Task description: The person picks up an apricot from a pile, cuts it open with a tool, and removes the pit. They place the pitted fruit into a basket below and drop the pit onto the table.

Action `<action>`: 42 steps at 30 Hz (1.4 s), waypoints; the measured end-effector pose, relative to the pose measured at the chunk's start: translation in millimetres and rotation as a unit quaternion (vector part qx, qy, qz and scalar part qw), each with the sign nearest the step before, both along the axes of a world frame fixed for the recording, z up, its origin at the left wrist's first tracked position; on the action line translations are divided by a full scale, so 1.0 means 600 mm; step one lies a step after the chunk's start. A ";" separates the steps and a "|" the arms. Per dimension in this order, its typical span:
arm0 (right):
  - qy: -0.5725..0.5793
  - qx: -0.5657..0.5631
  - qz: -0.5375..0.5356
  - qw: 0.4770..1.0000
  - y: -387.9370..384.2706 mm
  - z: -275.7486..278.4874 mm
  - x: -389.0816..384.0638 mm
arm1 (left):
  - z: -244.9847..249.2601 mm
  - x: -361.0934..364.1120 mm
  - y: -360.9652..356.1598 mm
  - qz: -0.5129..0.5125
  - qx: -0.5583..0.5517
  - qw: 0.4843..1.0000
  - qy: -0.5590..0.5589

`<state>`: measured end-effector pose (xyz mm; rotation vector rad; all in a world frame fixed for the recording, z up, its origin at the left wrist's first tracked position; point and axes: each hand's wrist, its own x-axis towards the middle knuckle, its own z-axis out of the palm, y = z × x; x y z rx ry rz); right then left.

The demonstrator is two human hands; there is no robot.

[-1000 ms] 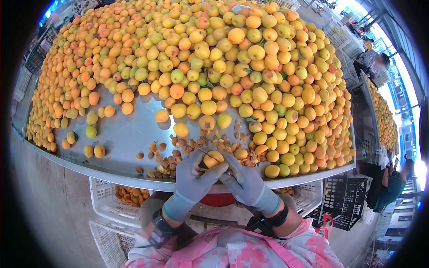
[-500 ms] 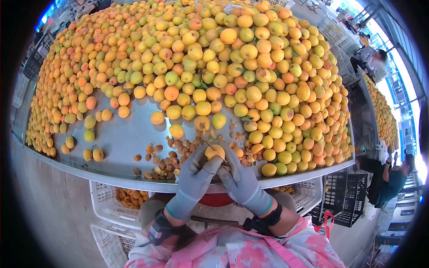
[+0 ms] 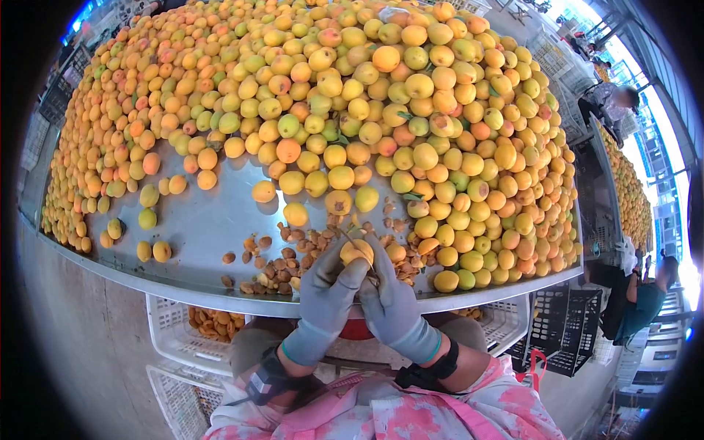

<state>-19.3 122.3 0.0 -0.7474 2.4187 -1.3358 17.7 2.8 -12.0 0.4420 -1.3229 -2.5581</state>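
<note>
A yellow-orange apricot (image 3: 357, 251) is gripped by my gloved left hand (image 3: 327, 282), thumb pressed against its near side. My gloved right hand (image 3: 390, 293) is closed beside it, fingers around a thin stick-like tool (image 3: 342, 233) whose slim end shows past the fruit; the rest of it is hidden. Both hands are just above the near edge of the metal table (image 3: 213, 213). Brown apricot stones (image 3: 282, 268) lie to the left of my hands, with more stones and fruit bits to the right.
A large heap of apricots (image 3: 293, 81) covers the far part and right side of the table. White crates (image 3: 172, 330) stand below its edge, one holding halved apricots (image 3: 215, 323). Black crates (image 3: 561, 323) are at the right. Other people (image 3: 649, 293) are off to the right.
The view has shifted slightly. Both hands stay together at the table edge, and the left still holds the apricot with the thin tool against it.
</note>
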 end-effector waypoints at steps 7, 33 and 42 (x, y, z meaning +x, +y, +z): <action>-0.021 -0.003 0.086 0.996 0.016 0.012 -0.028 | 0.001 -0.004 -0.031 -0.048 -0.087 0.995 0.027; 0.068 0.031 0.053 0.996 0.020 0.006 -0.025 | -0.015 -0.004 -0.038 -0.100 0.071 0.992 -0.034; 0.082 0.039 0.066 0.994 0.017 -0.009 -0.028 | 0.023 -0.006 -0.043 -0.051 -0.161 0.986 0.003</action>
